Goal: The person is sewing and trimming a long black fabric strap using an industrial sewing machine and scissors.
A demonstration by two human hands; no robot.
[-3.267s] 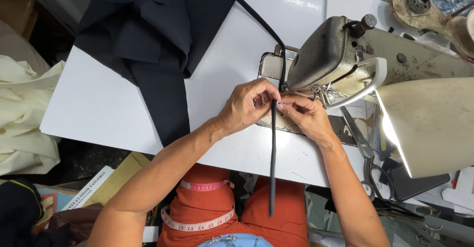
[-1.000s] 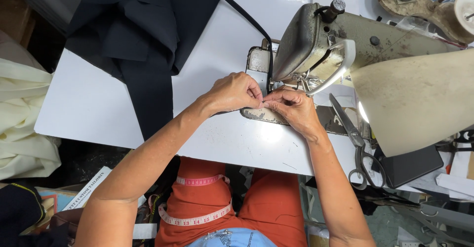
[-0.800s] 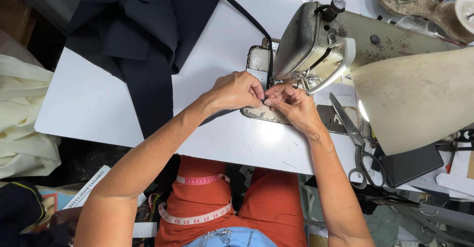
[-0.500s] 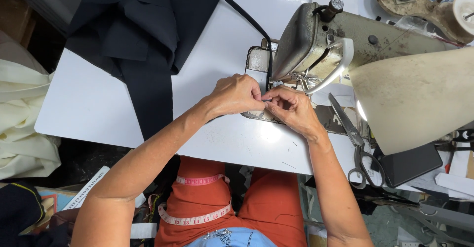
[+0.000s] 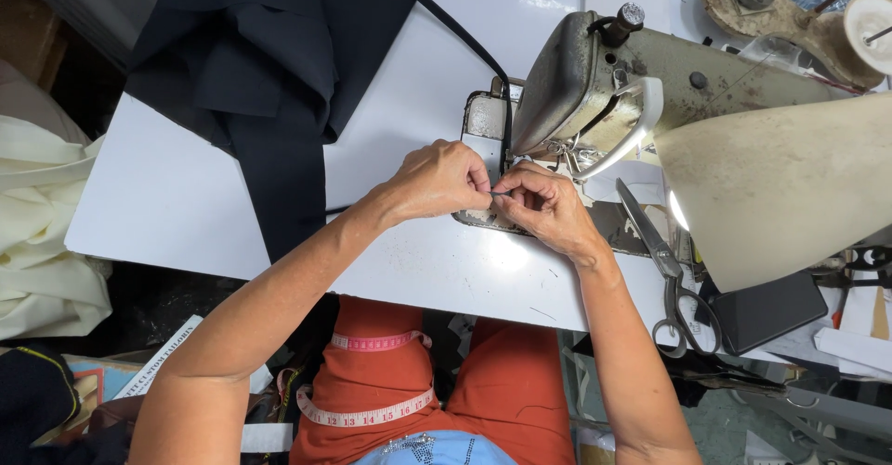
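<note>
Two hands meet at the needle of the worn grey metal sewing machine (image 5: 595, 84): left hand (image 5: 437, 182) and right hand (image 5: 544, 207) fingers pinch the narrow black fabric strip (image 5: 465, 38) on the white counter (image 5: 167, 205); steel scissors (image 5: 664, 270) lie right.

Both forearms angled inward, left hand (image 5: 441, 179) and right hand (image 5: 539, 207) meeting fingertip to fingertip — fingers pinched.

This is a tailoring workshop. A worn sewing machine (image 5: 595, 84) sits at upper right of a white table (image 5: 186, 214), with scissors (image 5: 664, 270), dark fabric (image 5: 269, 65) and a measuring tape (image 5: 367, 414).
</note>
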